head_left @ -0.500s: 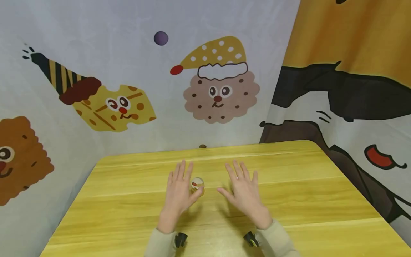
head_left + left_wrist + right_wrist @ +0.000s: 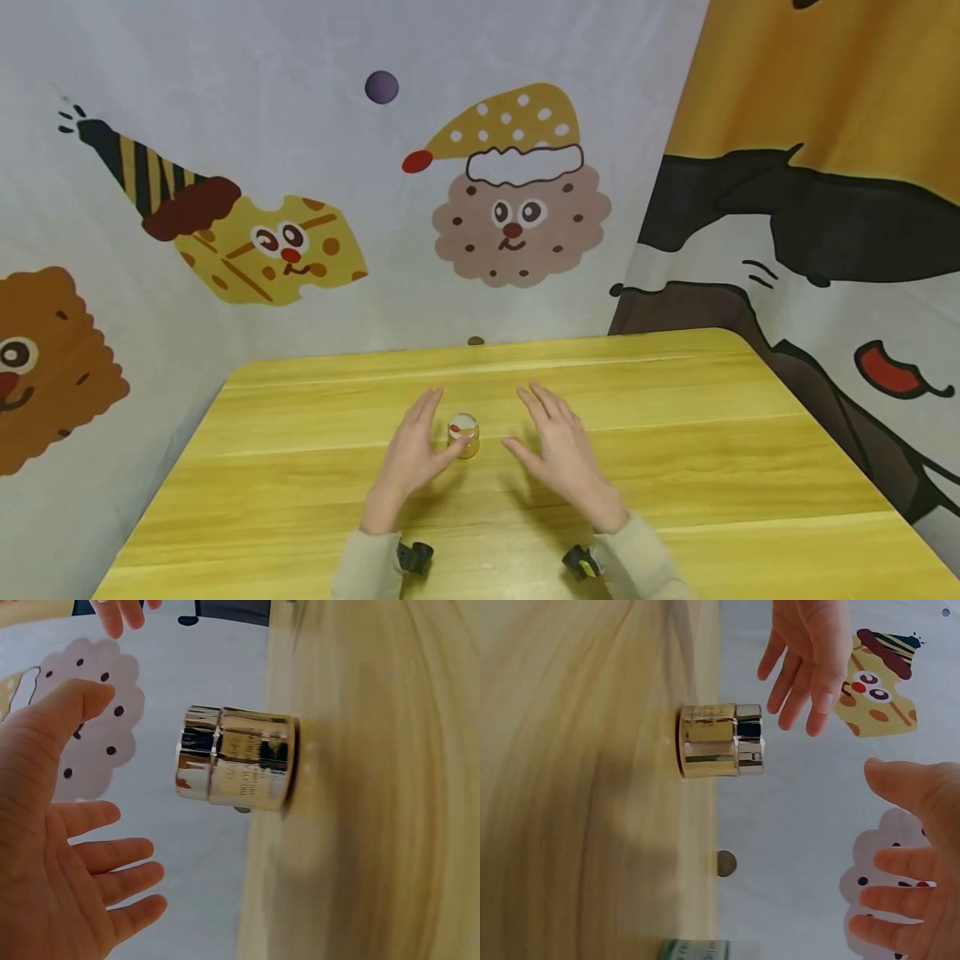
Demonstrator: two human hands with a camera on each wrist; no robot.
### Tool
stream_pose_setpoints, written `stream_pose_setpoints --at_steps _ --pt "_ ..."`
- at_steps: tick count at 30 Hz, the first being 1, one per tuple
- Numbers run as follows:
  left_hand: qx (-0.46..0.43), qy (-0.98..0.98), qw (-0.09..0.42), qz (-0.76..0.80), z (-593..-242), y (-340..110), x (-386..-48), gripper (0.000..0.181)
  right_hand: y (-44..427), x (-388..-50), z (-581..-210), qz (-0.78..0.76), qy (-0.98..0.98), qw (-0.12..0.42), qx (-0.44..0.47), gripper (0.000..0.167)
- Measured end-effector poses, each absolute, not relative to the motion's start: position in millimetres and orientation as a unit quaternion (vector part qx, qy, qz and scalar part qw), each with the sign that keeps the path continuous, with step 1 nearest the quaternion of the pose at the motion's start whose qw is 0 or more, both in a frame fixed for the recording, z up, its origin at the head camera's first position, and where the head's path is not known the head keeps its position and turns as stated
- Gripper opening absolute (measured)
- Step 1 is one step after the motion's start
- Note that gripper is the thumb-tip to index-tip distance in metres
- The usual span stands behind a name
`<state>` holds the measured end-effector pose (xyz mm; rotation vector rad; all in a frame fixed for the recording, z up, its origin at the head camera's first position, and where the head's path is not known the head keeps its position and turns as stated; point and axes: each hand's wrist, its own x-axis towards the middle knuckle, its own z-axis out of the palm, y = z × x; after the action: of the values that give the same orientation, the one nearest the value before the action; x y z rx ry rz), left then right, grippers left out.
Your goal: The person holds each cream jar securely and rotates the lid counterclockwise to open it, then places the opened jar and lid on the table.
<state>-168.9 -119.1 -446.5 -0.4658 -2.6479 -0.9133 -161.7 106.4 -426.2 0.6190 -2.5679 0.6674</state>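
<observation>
A shiny gold cosmetic jar (image 2: 464,443) with a mirror-like lid stands upright on the wooden table. My left hand (image 2: 408,458) hovers just left of it, fingers spread and thumb pointing toward the jar. In the left wrist view the jar (image 2: 238,759) is apart from that hand (image 2: 60,847). To the right of the jar, my right hand (image 2: 567,458) is held in the air with fingers extended, holding nothing. The right wrist view shows a gap between the jar (image 2: 720,741) and the right hand (image 2: 915,862).
A container with a green-and-white label (image 2: 696,949) is cut off at the bottom edge of the right wrist view. I cannot make it out in the head view. The table (image 2: 300,517) meets a cartoon-printed cloth (image 2: 405,317) at its far edge.
Both hands have turned so the palms face each other more, and the fingers have bent slightly. The left fingertips have dropped a little. The jar stays where it stood.
</observation>
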Motion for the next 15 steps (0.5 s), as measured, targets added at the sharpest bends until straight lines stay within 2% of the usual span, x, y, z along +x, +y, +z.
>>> stream_pose_setpoints --at_steps 9,15 --pt "-0.162 -0.882 0.097 -0.431 -460.3 -122.2 -173.3 0.083 98.9 -168.1 -437.6 0.343 -0.877 0.229 0.246 0.063" --pt "-0.149 -0.866 0.072 -0.473 -468.3 -122.9 -174.7 0.081 94.5 -171.2 -444.0 0.392 -0.857 0.223 0.248 0.058"
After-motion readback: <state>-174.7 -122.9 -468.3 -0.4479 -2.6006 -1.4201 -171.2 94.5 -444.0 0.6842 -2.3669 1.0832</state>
